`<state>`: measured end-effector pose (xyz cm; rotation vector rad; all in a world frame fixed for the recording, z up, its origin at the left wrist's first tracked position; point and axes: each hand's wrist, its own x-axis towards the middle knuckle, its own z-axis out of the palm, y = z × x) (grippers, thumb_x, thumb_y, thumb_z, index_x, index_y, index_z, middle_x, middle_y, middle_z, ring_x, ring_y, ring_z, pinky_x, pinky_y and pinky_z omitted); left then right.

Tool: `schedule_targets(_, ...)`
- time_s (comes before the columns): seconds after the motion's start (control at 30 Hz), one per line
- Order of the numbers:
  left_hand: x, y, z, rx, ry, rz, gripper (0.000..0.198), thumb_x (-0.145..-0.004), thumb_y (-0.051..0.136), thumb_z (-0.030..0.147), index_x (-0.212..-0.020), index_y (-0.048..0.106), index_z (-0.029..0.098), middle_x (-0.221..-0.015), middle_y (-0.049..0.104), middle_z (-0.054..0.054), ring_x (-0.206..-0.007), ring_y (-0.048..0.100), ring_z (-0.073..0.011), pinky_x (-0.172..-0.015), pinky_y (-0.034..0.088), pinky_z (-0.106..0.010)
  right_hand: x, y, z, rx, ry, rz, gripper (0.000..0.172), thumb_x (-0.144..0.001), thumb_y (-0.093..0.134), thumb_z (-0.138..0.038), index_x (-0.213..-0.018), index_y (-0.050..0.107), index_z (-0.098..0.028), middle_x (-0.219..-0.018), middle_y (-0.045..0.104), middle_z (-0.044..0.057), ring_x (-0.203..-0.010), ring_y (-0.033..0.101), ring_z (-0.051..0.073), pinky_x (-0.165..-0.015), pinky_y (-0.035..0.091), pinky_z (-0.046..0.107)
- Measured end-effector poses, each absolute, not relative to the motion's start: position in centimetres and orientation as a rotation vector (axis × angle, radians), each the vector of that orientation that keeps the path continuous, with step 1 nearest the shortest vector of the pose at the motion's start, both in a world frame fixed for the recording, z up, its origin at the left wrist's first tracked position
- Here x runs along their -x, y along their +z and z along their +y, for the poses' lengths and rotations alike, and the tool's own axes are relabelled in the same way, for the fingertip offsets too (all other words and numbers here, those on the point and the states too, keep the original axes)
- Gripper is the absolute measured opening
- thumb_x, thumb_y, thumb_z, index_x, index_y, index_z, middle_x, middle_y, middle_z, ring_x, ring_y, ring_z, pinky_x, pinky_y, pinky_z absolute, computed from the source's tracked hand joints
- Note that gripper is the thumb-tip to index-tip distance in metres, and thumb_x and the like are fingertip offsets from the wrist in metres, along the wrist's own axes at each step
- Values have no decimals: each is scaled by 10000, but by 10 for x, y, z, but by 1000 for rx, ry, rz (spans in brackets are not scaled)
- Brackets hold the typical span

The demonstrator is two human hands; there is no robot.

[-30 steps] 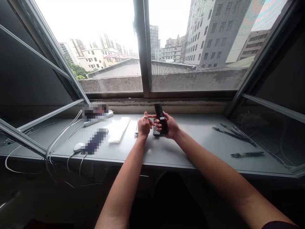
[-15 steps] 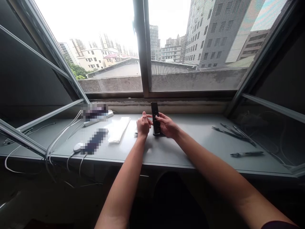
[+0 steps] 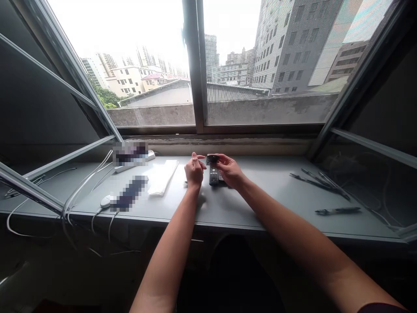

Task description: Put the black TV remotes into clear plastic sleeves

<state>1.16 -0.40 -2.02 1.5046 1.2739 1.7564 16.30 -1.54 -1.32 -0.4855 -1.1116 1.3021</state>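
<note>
- Right hand (image 3: 230, 170): thumb and fingers closed on a black remote (image 3: 212, 157), slim, smooth, rounded at the end, tipped nearly end-on.
- Left hand (image 3: 194, 171): just left of that grip, fingers half-curled; cannot tell whether it holds anything.
- Keypad remote (image 3: 214, 175): dark, oblong, studded with small pale buttons; flat on the desk (image 3: 260, 191), just below the grip.
- White folded sheet (image 3: 163, 178): long, thin, creased; left of both hands.
- Pen (image 3: 339, 211): slender; well right of the grip.
</note>
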Motion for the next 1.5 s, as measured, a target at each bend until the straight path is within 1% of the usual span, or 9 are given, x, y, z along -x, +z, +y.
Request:
schedule_targets(0.13,-11,-22,-3,-1517,1759,1278,743,-1081,243,719,-912,756,210,-559,624,-9,-474,545,-162,-551,462,-309,-165,-15,-15,467,1291,-1155,367,-659,1019,-364,-959,830,-266,-1284,783,62,-1238,679,270,-1102,489,418)
schedule_targets(0.3,-12,-23,-1,-1506,1762,1300,736,-1086,238,704,-929,763,212,-556,621,-5,-470,544,-164,-553,458,-313,-163,-13,-17,497,1300,-1113,469,-624,1033,-354,-1021,803,-257,-1097,821,47,-1128,715,261,-1055,518,418)
schedule_targets(0.47,-12,-21,-3,-1500,1760,1295,742,-1084,239,707,-917,761,206,-552,616,-10,-487,563,-173,-569,466,-319,-162,-10,-22,588,1433,-1045,403,-805,927,-445,-1087,748,-220,-941,803,42,-871,754,218,-831,601,358)
schedule_targets(0.57,-12,-20,-5,-1512,1760,1297,742,-1084,244,706,-910,764,206,-555,621,-13,-510,591,-180,-601,480,-325,-163,-8,-25,582,1520,-977,305,-908,838,-432,-1078,680,-235,-992,787,44,-739,746,199,-680,627,353)
schedule_targets(0.73,-12,-19,-5,-1513,1760,1288,730,-1089,249,692,-904,764,209,-562,631,-14,-506,578,-176,-600,479,-324,-165,-3,-26,597,1631,-904,206,-1048,621,-419,-1073,659,-218,-966,772,72,-642,676,174,-483,513,266)
schedule_targets(0.93,-12,-23,-2,-1537,1755,1305,719,-1099,233,654,-916,770,213,-575,639,-16,-534,603,-183,-625,490,-327,-169,2,-28,568,1802,-856,441,-1115,378,-449,-1159,721,-176,-900,754,96,-606,615,174,-494,498,278)
schedule_targets(1.2,-11,-25,1,-1560,1742,1334,745,-1092,217,678,-941,782,217,-584,648,-22,-543,617,-188,-637,494,-335,-169,1,-24,528,1908,-710,344,-1081,535,-441,-1140,716,-155,-851,713,62,-630,632,160,-532,546,271)
schedule_targets(1.33,-11,-26,2,-1551,1740,1348,738,-1091,221,677,-961,781,213,-578,645,-22,-552,628,-192,-635,495,-332,-168,0,-23,570,1926,-621,205,-1094,570,-344,-1113,685,-176,-759,681,20,-639,668,153,-605,599,256)
schedule_targets(1.5,-10,-26,2,-1523,1773,1307,694,-1094,264,648,-910,770,209,-567,629,-16,-567,640,-191,-644,501,-324,-166,3,-26,600,1959,-641,264,-1121,446,-310,-1137,657,-152,-851,754,101,-752,747,226,-644,640,340)
